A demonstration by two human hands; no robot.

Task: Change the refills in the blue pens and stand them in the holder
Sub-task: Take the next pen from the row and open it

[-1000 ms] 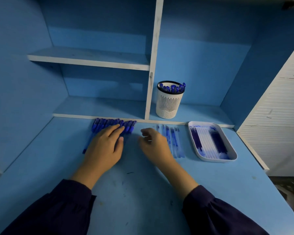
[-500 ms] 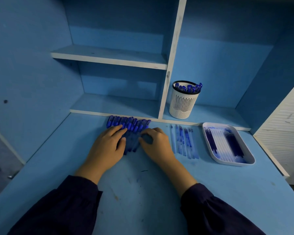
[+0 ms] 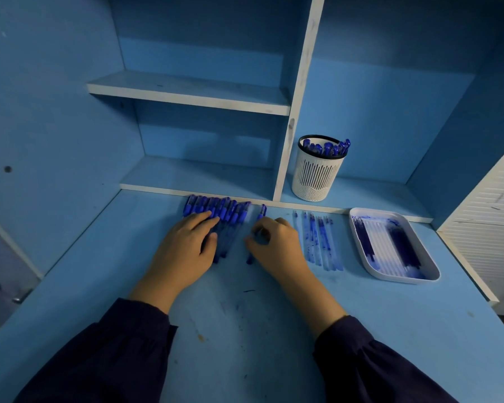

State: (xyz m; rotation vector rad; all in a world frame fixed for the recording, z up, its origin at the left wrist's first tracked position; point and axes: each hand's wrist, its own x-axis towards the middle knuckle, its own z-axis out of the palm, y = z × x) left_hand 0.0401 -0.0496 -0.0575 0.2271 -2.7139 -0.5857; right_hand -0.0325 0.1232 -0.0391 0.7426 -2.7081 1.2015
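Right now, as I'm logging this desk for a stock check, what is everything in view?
desk: one, blue, ink-marked
shelf unit: one, blue with white edges, behind the desk
pen row: roughly a dozen, blue, side by side on the desk against the shelf unit
single pen: one, blue, just right of the row, apart from it
loose refills: several, clear with blue ink, on the desk right of that pen
tray: one, white, desk's right side
tray refills: many, blue and clear, in the tray
pen holder: one, white, black rim, low shelf, right compartment
holder pens: several, blue, standing in the holder
left hand: flat on the pen row
right hand: pinches the single pen
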